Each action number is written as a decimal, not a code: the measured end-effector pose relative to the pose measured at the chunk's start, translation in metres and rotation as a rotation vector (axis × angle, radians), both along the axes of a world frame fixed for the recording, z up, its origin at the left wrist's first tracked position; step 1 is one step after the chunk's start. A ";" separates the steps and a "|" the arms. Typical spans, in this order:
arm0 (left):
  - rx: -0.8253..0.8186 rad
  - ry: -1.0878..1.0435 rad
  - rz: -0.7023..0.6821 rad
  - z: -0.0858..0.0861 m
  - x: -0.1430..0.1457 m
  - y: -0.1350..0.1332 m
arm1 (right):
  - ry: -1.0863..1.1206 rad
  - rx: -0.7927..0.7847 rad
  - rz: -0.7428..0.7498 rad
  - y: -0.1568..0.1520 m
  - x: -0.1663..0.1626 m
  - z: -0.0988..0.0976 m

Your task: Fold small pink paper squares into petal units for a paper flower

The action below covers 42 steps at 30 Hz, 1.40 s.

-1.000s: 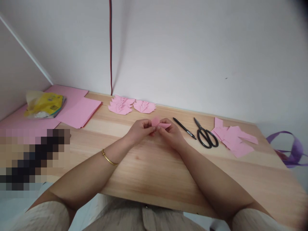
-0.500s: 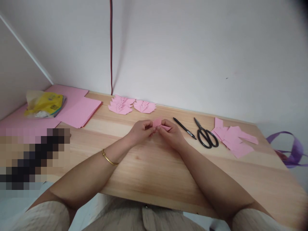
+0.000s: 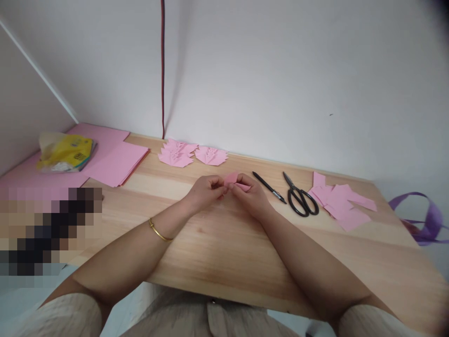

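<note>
Over the middle of the wooden table, a small folded piece of pink paper (image 3: 230, 178) is pinched between my two hands. My left hand (image 3: 207, 188) closes thumb and fingers on its left side. From the other side, my right hand (image 3: 249, 195) grips it, with a pink flap showing above the thumb. The fingers hide much of the paper. Just right of my right hand lie a black pen (image 3: 269, 187) and black-handled scissors (image 3: 300, 194) with closed blades. Beyond my hands, by the wall, are cut pink paper shapes with jagged edges (image 3: 211, 155).
Pink paper scraps (image 3: 342, 199) lie right of the scissors. At the left are stacked pink sheets (image 3: 114, 161) with a yellow plastic packet (image 3: 72, 152) on top. A purple ribbon (image 3: 430, 217) hangs past the table's right end. A dark red cord (image 3: 162, 70) runs down the wall.
The pink paper's upper flap has tilted slightly to the right between my fingers. Both hands keep their grip and have barely shifted.
</note>
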State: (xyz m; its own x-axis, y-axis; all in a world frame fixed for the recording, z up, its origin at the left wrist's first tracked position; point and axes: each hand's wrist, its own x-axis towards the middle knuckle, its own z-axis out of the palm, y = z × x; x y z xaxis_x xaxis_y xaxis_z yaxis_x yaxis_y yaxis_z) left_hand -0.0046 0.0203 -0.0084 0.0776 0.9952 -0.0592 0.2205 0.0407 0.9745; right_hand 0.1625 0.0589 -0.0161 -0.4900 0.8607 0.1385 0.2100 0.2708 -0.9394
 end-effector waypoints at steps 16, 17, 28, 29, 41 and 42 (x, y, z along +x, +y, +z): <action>-0.003 0.032 -0.038 -0.005 0.001 -0.001 | 0.088 -0.094 -0.006 0.002 0.000 -0.001; 0.006 0.051 -0.043 -0.004 0.000 -0.001 | 0.080 -0.106 -0.012 0.002 0.000 -0.001; -0.179 -0.254 -0.051 0.002 0.002 -0.002 | 0.209 -0.199 -0.044 0.005 0.001 -0.008; -0.251 -0.386 -0.040 0.002 0.002 -0.001 | 0.246 -0.217 -0.040 0.005 0.000 -0.009; -0.443 -0.799 -0.024 -0.001 -0.005 0.002 | 0.298 -0.178 -0.011 0.007 0.000 -0.013; -0.408 -0.792 0.009 -0.001 -0.005 0.003 | 0.308 -0.165 -0.041 0.008 0.000 -0.014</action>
State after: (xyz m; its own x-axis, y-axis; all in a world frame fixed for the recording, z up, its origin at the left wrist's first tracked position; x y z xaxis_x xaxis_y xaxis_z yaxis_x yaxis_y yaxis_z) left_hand -0.0093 0.0229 -0.0091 0.2389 0.9090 -0.3416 -0.5135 0.4168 0.7501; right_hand 0.1623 0.0670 -0.0306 -0.4117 0.9017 0.1317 -0.0827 0.1070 -0.9908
